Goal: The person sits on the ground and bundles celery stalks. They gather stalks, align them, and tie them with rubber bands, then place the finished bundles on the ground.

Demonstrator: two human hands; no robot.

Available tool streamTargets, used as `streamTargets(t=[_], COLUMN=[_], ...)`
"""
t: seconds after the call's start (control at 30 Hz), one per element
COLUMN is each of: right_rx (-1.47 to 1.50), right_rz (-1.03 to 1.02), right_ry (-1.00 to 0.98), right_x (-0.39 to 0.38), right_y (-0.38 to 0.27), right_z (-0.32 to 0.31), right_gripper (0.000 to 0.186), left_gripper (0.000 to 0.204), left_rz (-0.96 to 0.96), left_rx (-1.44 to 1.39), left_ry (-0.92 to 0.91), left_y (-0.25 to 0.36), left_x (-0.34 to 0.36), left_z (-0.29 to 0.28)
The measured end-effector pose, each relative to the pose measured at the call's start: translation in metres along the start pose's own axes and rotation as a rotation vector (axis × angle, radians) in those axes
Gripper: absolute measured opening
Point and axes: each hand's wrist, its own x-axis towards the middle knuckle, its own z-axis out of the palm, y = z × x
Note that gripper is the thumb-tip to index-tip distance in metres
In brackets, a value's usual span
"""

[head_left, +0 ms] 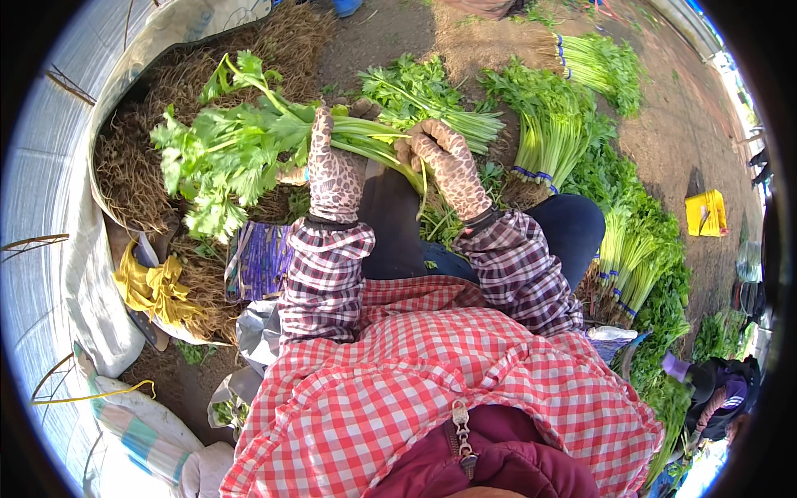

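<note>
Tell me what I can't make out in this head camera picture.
All in the head view:
- Left hand: some fingers, hidden behind the celery.
- Celery stems where the right hand grips: covered by its fingers.
- Purple striped thing: its right edge, behind the left sleeve.
- Blue thing: cut off by the top edge.
- Co-worker: too small at the right rim to tell what the hands do.

Upper centre: most fingers of the left hand (pixel 336 184) are hidden behind the celery stalks (pixel 370 136); fingertips of the right hand (pixel 448 166) curl out of sight, so exact contact is unreadable. Blue item (pixel 347 7) clipped by top edge, kind unclear. Lower right: co-worker (pixel 724 394) too small, hands can't be made out.
</note>
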Motion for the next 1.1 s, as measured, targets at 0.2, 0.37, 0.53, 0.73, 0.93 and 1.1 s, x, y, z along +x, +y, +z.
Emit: streamTargets(t=[0.2, 0.37, 0.53, 0.73, 0.93, 1.1], right_rx=[0.249, -1.109, -1.018, -0.892, -0.642, -0.855], right_rz=[0.094, -0.28, -0.599, -0.604, -0.638, -0.204], right_ry=[-0.129, -0.07, 0.107, 0.095, 0.012, -0.398], right_x=[-0.028, -0.052, -0.036, -0.002, -0.005, -0.049], right_y=[-0.01, 0.0, 0.023, 0.038, 0.047, 0.048], right_z=[-0.04, -0.082, -0.038, -0.002, -0.007, -0.067], right_gripper=[0.015, 0.011, 0.023, 0.019, 0.014, 0.014], left_gripper=[0.036, 0.043, 0.04, 0.038, 0.038, 0.038], left_rz=[-0.003, 0.008, 0.024, 0.051, 0.026, -0.003], left_rx=[-0.115, -0.225, -0.178, -0.128, -0.163, -0.245], left_ry=[-0.085, -0.135, -0.139, -0.097, -0.118, -0.21], left_y=[0.003, 0.013, 0.011, 0.012, 0.015, 0.034], left_x=[0.007, 0.013, 0.013, 0.007, 0.012, 0.026], left_z=[-0.004, -0.01, -0.008, -0.003, -0.011, -0.022])
